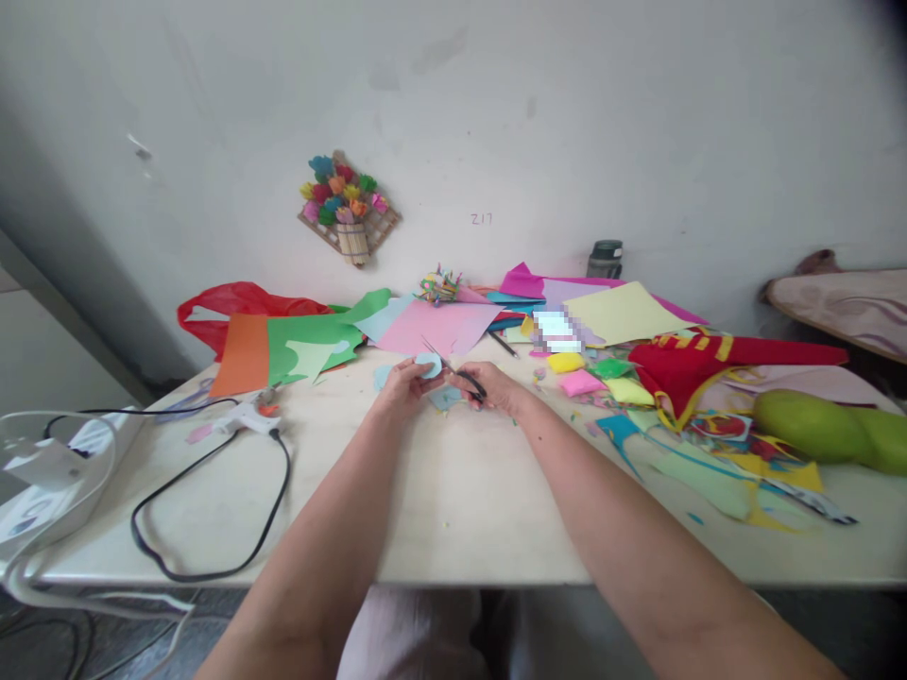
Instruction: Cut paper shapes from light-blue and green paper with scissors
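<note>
Over the middle of the table, my left hand (405, 385) pinches a small rounded piece of light blue paper (428, 365). My right hand (490, 385) grips a pair of scissors (470, 382) by the dark handles, its blades pointing up and left beside the paper. Whether the blades touch the paper I cannot tell. Below and between the hands lies a light blue paper scrap (445, 397). Another pale blue piece (381, 377) rests just left of my left hand.
At left, a white glue gun (249, 418) trails a looped black cord toward a power strip (99, 444). Coloured sheets, including a pink one (443, 326), lie behind my hands. At right are clay packets (581, 382), red cloth (698, 378), paper scraps and green fruit (812, 425).
</note>
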The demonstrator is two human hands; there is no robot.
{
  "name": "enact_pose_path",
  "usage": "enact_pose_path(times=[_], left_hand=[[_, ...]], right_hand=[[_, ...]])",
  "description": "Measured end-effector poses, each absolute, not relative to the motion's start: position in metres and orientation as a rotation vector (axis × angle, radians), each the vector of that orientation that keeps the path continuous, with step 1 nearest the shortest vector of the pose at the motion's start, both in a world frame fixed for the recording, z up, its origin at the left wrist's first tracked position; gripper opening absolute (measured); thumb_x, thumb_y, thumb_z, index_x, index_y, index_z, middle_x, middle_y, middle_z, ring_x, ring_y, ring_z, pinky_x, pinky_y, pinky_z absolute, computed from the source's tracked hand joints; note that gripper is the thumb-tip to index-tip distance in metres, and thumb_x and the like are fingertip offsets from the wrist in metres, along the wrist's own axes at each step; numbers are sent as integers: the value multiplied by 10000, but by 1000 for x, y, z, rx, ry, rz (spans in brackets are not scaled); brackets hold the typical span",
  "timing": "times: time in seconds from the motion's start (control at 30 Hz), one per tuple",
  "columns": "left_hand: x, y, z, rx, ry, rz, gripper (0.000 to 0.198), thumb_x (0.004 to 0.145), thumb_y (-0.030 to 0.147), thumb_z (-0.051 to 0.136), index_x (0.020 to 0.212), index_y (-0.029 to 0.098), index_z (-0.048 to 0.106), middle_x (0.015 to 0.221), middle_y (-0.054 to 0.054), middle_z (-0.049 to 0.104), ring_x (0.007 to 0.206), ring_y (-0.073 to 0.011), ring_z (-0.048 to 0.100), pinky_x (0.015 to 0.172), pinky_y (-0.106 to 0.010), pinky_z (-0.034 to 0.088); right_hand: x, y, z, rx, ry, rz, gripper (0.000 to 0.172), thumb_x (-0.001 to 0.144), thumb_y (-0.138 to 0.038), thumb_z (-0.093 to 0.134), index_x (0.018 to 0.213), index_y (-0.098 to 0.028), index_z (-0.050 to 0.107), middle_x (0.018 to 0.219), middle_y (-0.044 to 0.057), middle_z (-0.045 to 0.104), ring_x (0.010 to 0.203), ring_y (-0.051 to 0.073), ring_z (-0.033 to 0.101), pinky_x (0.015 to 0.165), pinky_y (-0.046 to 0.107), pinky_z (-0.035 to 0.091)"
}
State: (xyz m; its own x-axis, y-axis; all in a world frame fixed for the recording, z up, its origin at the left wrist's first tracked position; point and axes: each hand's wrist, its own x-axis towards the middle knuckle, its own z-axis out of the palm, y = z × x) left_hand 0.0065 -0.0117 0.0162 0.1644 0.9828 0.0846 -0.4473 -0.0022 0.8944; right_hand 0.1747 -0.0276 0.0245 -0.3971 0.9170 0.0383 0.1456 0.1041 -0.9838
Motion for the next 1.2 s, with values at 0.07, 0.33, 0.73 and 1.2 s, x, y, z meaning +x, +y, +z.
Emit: enact_pose_path(times=[0.07, 0.33, 0.73, 1.2], left_hand=[[6, -10, 15, 965, 725, 1300, 133, 617, 95, 616, 748, 93, 637, 736, -84, 688, 719, -202, 661, 690, -294, 539], [5, -8, 15, 934, 760, 1326, 143, 625, 71, 597, 766, 87, 611, 737, -88, 686, 735, -213, 665, 724, -319, 533], [5, -8, 15, 913, 755, 1362, 173, 622, 73, 584, 793, 90, 610, 748, -87, 690, 719, -203, 667, 718, -308, 536], [4, -6, 13, 892, 754, 1367, 161, 622, 72, 588, 781, 95, 607, 743, -91, 692, 719, -205, 669, 702, -303, 538]], right_hand=[[175, -28, 25, -1043, -1663, 1365, 270, 723, -394, 597, 680, -157, 474, 427, -68, 451, 294, 43, 376, 289, 157, 240], [175, -21, 17, -982, -1650, 1387, 292, 683, -403, 630, 654, -155, 480, 414, -66, 451, 296, 47, 375, 298, 170, 260], [176, -20, 17, -967, -1666, 1373, 287, 641, -373, 672, 637, -149, 492, 406, -69, 443, 304, 45, 364, 318, 179, 263], [174, -20, 18, -985, -1664, 1359, 252, 643, -346, 662, 639, -141, 516, 400, -62, 442, 309, 48, 366, 321, 181, 267]])
